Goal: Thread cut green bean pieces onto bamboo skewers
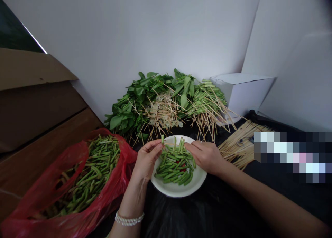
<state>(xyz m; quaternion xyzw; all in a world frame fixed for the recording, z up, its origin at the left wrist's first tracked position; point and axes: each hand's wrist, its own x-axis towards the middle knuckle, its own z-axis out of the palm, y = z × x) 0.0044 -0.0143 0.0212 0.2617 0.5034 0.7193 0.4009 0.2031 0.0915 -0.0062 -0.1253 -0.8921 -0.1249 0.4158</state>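
Green cut long-bean pieces (174, 164) lay heaped on a round white plate (178, 190), near centre. Left hand (146, 159) was pinched nearly closed on one upright bean piece (162, 139) at the tip of a thin wooden skewer (173, 143), above the plate's far rim. Right hand (204, 155) was half-curled at the skewer's other end; its grip could not be told. Red plastic bag (126, 151) of more beans lay near left. Far: skewered leafy-green bundles (145, 100). Right: loose bamboo skewers (238, 146).
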